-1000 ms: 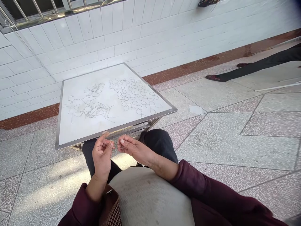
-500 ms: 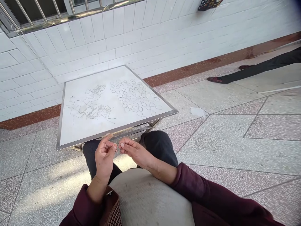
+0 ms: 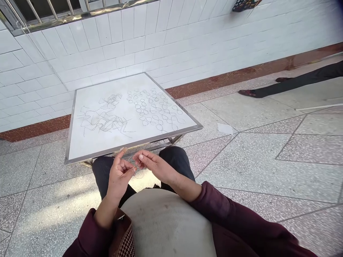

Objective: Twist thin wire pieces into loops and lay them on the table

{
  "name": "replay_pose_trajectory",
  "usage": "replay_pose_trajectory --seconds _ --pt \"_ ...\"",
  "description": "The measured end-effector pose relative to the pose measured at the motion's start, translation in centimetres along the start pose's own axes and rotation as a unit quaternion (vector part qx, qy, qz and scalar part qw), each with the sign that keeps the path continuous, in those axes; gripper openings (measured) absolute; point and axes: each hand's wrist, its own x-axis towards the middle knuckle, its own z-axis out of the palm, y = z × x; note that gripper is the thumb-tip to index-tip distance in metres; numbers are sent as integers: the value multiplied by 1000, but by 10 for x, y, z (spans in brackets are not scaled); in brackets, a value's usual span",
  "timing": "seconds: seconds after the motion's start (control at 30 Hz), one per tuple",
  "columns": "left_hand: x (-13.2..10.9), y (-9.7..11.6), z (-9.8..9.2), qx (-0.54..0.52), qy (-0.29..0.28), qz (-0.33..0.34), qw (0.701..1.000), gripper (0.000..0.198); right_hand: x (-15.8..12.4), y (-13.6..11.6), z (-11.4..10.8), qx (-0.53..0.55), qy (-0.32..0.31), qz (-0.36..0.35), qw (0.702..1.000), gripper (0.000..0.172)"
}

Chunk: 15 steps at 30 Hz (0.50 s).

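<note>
Just past the near edge of a white-topped table, my left hand pinches a thin wire, part of which curves into a loop below the fingertips. My right hand is closed on the same wire, its fingertips close to the left ones. On the tabletop, a tangle of loose thin wires lies at the left. Many wires shaped into small loops are spread over the right half.
A white tiled wall with a barred window stands behind the table. A person's leg and dark shoes are at the right. A white paper piece lies on the speckled floor. My knees are under the table's near edge.
My hands have come closer together, the right fingers shifting over the left fingertips. A curved loop of wire now shows between and below them. The view has shifted slightly.
</note>
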Motion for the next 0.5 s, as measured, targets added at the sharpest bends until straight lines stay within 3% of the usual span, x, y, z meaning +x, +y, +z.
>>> replay_pose_trajectory --seconds 0.23,0.5 --pt "-3 1 -2 -33 -26 -46 998 74 0 4 -6 226 -51 137 963 28" --pt "-4 0 2 -49 -42 -64 996 68 -3 8 -8 242 -66 121 960 33"
